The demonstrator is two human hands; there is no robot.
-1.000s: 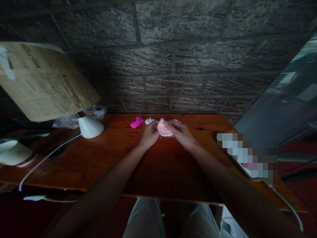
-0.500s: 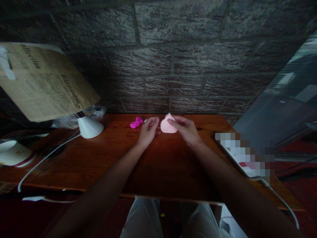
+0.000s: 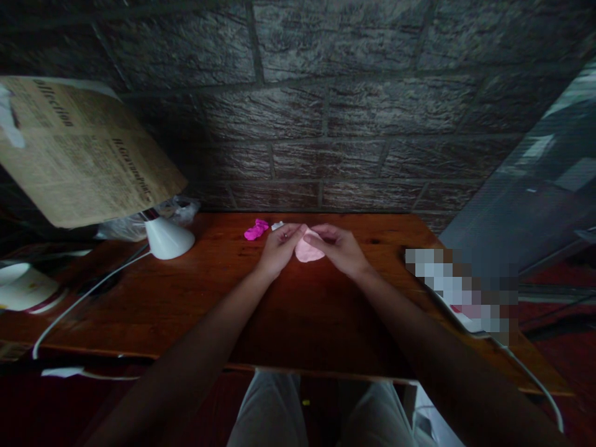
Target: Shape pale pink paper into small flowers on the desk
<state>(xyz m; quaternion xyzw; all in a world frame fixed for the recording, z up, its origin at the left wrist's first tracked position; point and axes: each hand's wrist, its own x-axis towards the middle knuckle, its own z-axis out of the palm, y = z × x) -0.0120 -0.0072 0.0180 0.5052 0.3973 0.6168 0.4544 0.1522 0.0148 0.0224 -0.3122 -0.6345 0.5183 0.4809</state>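
A flattened piece of pale pink modelling clay is held between my two hands above the wooden table. My left hand pinches its upper left edge between thumb and fingers. On the other side, my right hand grips it with the thumb across the front and the fingers behind, partly hidden. A lump of bright magenta clay lies on the table to the left of my hands. Beside that lump is a small white piece, too small to name.
A lamp with a newsprint shade and white base stands at the left. Near it are a plastic bag and a paper cup. A blurred-out device with a white cable lies right. A stone wall borders the table.
My left hand has moved right and taken hold of the pink clay. The clay has shifted slightly left and lower in the picture, with my right hand still on it.
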